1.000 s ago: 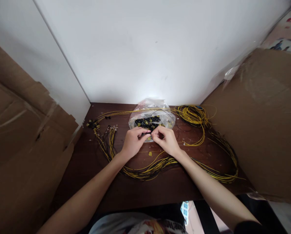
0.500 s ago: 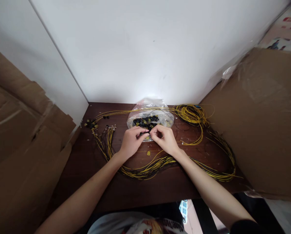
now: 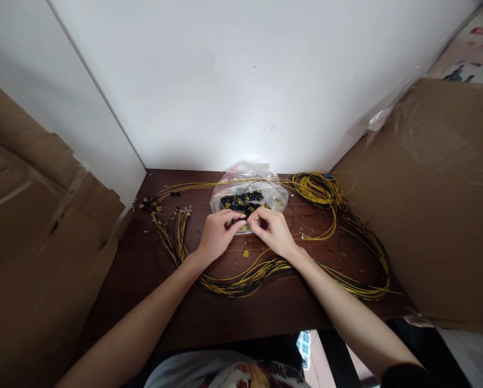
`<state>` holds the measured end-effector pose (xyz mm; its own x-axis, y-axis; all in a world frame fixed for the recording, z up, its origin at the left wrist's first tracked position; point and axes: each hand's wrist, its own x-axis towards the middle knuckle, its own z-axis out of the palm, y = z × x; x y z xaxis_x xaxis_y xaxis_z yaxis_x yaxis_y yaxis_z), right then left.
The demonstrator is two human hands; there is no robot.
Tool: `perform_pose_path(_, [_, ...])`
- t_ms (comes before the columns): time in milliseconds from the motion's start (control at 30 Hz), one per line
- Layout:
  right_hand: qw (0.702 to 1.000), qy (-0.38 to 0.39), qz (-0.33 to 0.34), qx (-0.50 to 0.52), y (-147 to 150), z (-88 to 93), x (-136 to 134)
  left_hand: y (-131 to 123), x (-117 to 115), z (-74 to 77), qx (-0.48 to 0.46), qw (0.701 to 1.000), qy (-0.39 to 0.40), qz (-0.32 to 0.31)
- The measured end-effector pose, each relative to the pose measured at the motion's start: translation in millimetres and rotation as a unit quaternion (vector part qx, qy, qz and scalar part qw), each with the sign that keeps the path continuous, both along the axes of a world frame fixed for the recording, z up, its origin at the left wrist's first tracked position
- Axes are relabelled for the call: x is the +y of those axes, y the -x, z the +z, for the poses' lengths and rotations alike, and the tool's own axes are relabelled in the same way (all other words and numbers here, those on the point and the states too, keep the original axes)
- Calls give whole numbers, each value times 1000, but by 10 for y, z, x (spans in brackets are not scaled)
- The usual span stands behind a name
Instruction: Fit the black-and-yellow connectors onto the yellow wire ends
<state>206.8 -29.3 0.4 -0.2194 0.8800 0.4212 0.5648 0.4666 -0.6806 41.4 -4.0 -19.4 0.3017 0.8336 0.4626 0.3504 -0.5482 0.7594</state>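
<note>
My left hand (image 3: 220,233) and my right hand (image 3: 274,231) meet fingertip to fingertip at the near edge of a clear plastic bag (image 3: 281,195). A small black part (image 3: 237,220) shows in the pinch of my left hand. The fingers of my right hand are also pinched, right beside it; whatever they grip is too small to make out. Black and yellow small plastic parts (image 3: 241,203) lie heaped on the bag, just beyond the fingers. One loose yellow piece (image 3: 246,253) rests on the brown table between my wrists.
A bundle of yellow and black wires (image 3: 241,285) curves across the table under my forearms. Coiled yellow wire (image 3: 316,188) lies at the back right. Wire ends with black and yellow parts (image 3: 150,206) are at the left. Cardboard (image 3: 423,205) flanks both sides; a white wall (image 3: 241,97) stands behind.
My hands stay in nearly the same place, with only a slight shift of the fingertips. The whole view has moved a little.
</note>
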Motion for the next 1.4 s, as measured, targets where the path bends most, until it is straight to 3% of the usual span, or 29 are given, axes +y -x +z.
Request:
perform_pose_path(667, [1000, -7, 11, -2, -6, -5, 3, -7, -5, 3, -4, 1000, 21, -8])
perform_pose_path(1400, [1000, -3, -4, -9, -5, 2, -2, -2, -35, 29, 24, 999, -26, -10])
